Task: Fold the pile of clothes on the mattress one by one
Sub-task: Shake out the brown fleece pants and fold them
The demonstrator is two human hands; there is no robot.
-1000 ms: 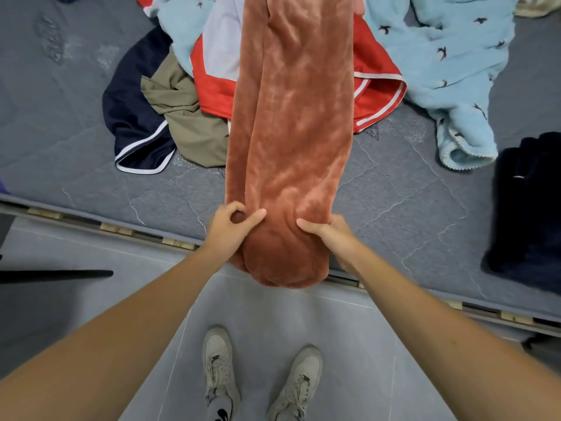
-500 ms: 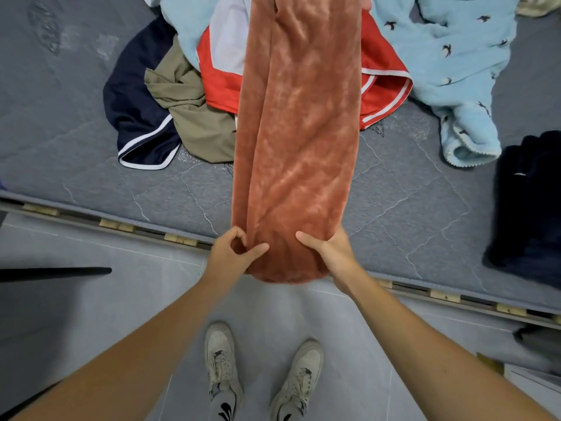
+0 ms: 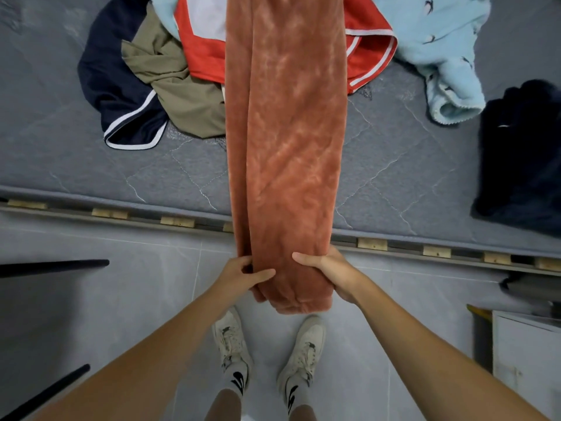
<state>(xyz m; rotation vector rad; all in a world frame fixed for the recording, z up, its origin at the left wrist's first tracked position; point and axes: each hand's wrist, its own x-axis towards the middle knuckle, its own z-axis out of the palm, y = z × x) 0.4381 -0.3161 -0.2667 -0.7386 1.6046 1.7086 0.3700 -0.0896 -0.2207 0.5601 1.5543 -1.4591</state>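
A long rust-orange fleece garment (image 3: 288,141) lies stretched lengthwise across the grey mattress (image 3: 91,165), its near end hanging past the mattress edge over the floor. My left hand (image 3: 243,276) pinches the left side of that near end. My right hand (image 3: 328,273) grips the right side, thumb on top. Behind the garment lies the pile: a red and white garment (image 3: 200,34), an olive garment (image 3: 176,83), a navy garment with white trim (image 3: 118,95) and a light blue fleece with small dark birds (image 3: 437,47).
A dark navy garment (image 3: 522,159) lies at the mattress's right edge. The slatted bed frame (image 3: 434,252) runs below the mattress edge. On the tiled floor are my two shoes (image 3: 267,347), black bars at the left (image 3: 54,265) and a white box at the right (image 3: 525,354).
Both hands have pulled the orange garment's near end toward me, from over the mattress edge to out over the floor. The grips are unchanged.
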